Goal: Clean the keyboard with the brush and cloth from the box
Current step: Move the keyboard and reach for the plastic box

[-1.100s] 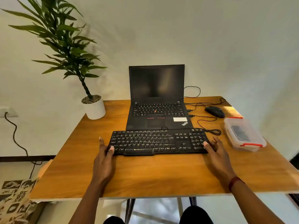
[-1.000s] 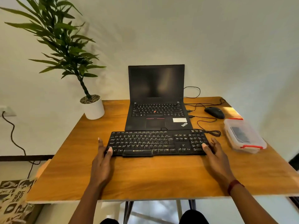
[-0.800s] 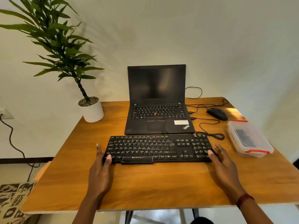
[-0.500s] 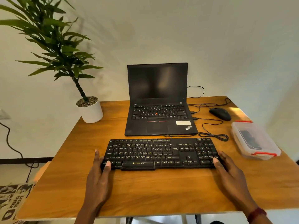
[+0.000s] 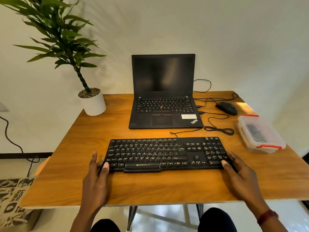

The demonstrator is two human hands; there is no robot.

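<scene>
While both hands frame it, the keyboard (image 5: pixel 164 154) lies flat on the counter (image 5: pixel 150 186), centred and near the front edge, its long side parallel to that edge. The left hand (image 5: pixel 96 183) has its fingers straight along the keyboard's left end and its thumb on the front-left corner keys. The right hand (image 5: pixel 240 176) mirrors it at the right end, thumb on the front-right corner. Neither hand is curled round anything; both are flat and relaxed, touching the keyboard rather than gripping it.

The box (image 5: pixel 260 133) sits near the counter's right edge, well apart from the right hand, its clear lid on and held by 2 red clips. A dark shape shows through the lid; whether that is the brush or the cloth cannot be told.

As a judgement, the keyboard is a light, stiff plastic slab that should slide easily on the smooth wood, so its 2 short ends are the sensible places to hold it, clear of the keys. Its thin cable (image 5: pixel 219 129) runs back toward the laptop (image 5: pixel 163 97) with a loose coil of slack, which limits how far it can be pulled or tilted. The keycaps are the fragile part and call for light brushing. The box looks light too, and probably needs 1 hand to steady it while the other frees the clips.

A mouse (image 5: pixel 226 108) lies toward the back-right corner and a potted plant (image 5: pixel 93 102) at the back-left corner.
</scene>
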